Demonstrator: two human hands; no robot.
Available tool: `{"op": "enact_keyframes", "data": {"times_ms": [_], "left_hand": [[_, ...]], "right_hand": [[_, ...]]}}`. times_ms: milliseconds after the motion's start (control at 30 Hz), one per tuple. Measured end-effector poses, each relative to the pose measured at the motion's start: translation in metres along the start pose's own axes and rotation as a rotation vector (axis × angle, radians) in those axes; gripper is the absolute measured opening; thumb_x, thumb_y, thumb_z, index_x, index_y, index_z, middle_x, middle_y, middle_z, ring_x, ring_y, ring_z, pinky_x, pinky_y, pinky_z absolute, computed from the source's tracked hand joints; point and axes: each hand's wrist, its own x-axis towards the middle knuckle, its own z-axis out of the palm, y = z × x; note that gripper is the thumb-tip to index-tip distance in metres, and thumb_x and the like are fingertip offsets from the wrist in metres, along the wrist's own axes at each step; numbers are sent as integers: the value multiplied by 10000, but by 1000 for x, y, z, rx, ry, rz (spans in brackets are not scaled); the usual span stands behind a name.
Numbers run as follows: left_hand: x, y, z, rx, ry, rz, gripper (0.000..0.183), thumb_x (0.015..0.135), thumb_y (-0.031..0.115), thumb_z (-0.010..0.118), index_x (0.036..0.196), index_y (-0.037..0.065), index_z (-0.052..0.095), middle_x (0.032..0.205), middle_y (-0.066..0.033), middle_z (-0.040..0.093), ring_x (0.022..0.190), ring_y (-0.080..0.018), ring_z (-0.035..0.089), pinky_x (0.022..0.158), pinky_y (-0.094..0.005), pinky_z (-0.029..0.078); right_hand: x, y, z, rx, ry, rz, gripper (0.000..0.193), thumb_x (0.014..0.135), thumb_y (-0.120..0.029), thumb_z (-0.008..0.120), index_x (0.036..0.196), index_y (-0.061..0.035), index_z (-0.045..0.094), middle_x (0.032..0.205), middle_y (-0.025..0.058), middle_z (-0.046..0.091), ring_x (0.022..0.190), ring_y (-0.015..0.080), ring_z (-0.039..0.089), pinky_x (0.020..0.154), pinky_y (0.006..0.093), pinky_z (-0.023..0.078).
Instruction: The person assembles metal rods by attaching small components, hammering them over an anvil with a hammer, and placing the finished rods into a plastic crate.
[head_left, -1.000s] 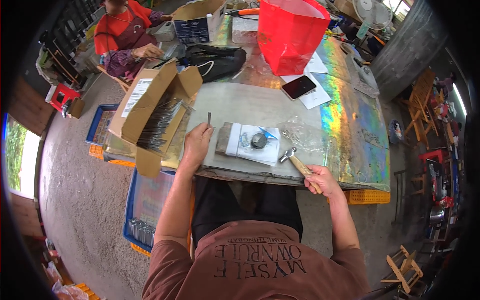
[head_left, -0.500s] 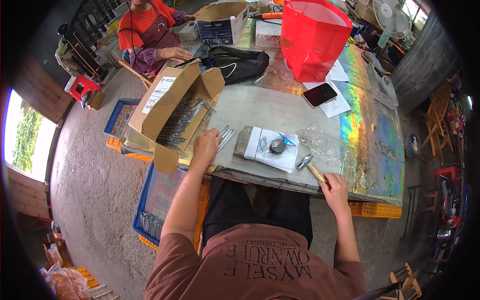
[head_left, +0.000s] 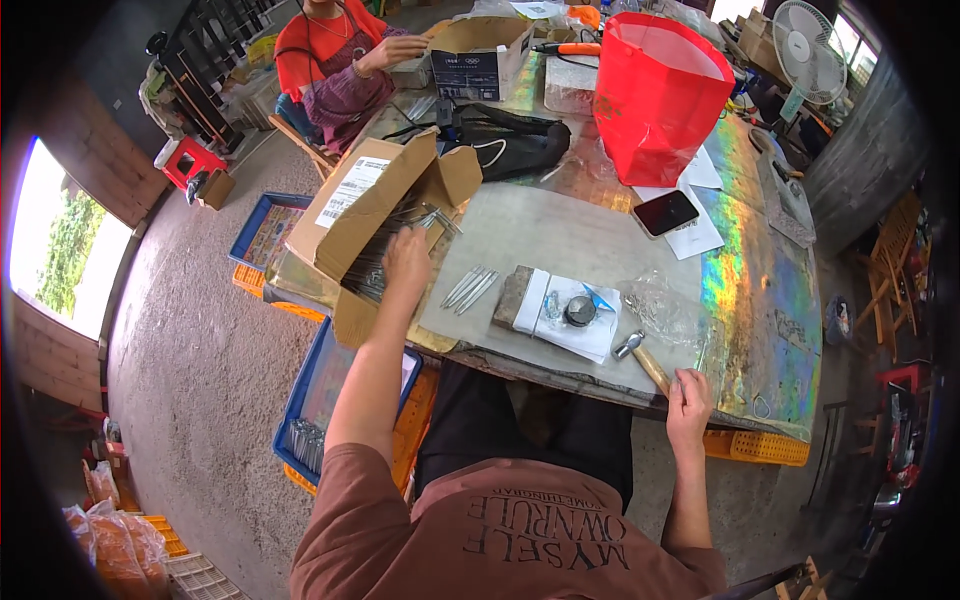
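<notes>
My left hand (head_left: 407, 264) is over the open side of a tilted cardboard box (head_left: 335, 215), among slim metal rods (head_left: 433, 217); its fingertips are partly hidden. A small row of similar silver rods (head_left: 470, 289) lies on the pale sheet to its right. My right hand (head_left: 690, 402) is at the table's front edge, fingers curled at the handle end of a hammer (head_left: 652, 368), whose head rests on the table. Left of the hammer, white paper (head_left: 575, 343) is strapped over a block (head_left: 511, 297), with a dark round piece (head_left: 580, 311) on top.
A red bag (head_left: 660, 100), a phone (head_left: 666, 214) and a black mesh bag (head_left: 525, 145) stand or lie farther back. Crumpled clear plastic (head_left: 660, 305) is beside the block. Across the table sits another person (head_left: 340, 70). Blue trays (head_left: 315, 400) are at the lower left.
My left hand has left the row of rods on the sheet and moved up and left to the box. My right hand stays by the hammer. The other person's hand has risen toward a carton.
</notes>
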Motion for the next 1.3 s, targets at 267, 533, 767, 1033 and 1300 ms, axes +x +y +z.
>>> {"op": "enact_keyframes", "data": {"times_ms": [267, 533, 767, 1033, 1300], "left_hand": [[32, 1, 28, 47, 73, 460, 114, 740, 92, 487, 835, 85, 550, 850, -96, 485, 854, -273, 490, 680, -398, 440], [37, 4, 39, 173, 105, 526, 82, 701, 70, 489, 753, 85, 551, 809, -64, 501, 824, -248, 496, 648, -378, 428], [35, -16, 36, 289, 225, 527, 55, 675, 79, 507, 698, 102, 551, 711, -27, 504, 734, -222, 501, 621, -350, 402], [9, -7, 11, 26, 379, 500, 96, 696, 69, 493, 779, 98, 531, 746, -46, 498, 743, -218, 492, 652, -331, 386], [-73, 43, -24, -429, 496, 424, 192, 674, -74, 528, 838, 17, 569, 800, -100, 565, 736, -256, 544, 631, -329, 433]], "right_hand": [[-1, -12, 5, -23, 9, -41, 143, 778, -20, 513, 904, 35, 554, 871, 161, 534, 805, 305, 510, 712, 365, 413], [-5, -11, 6, 13, 7, 7, 139, 774, -2, 509, 900, 36, 557, 858, 161, 534, 793, 298, 518, 702, 351, 421], [-3, -14, 7, 11, 8, -27, 138, 769, 9, 513, 897, 41, 556, 857, 158, 533, 787, 290, 519, 696, 341, 425], [-5, -18, 6, 36, 35, -25, 134, 773, 5, 514, 894, 39, 557, 853, 151, 534, 780, 282, 521, 689, 336, 427], [-8, -25, 3, 77, 96, -28, 117, 772, 12, 519, 878, 37, 563, 844, 157, 544, 756, 289, 533, 669, 331, 432]]}}
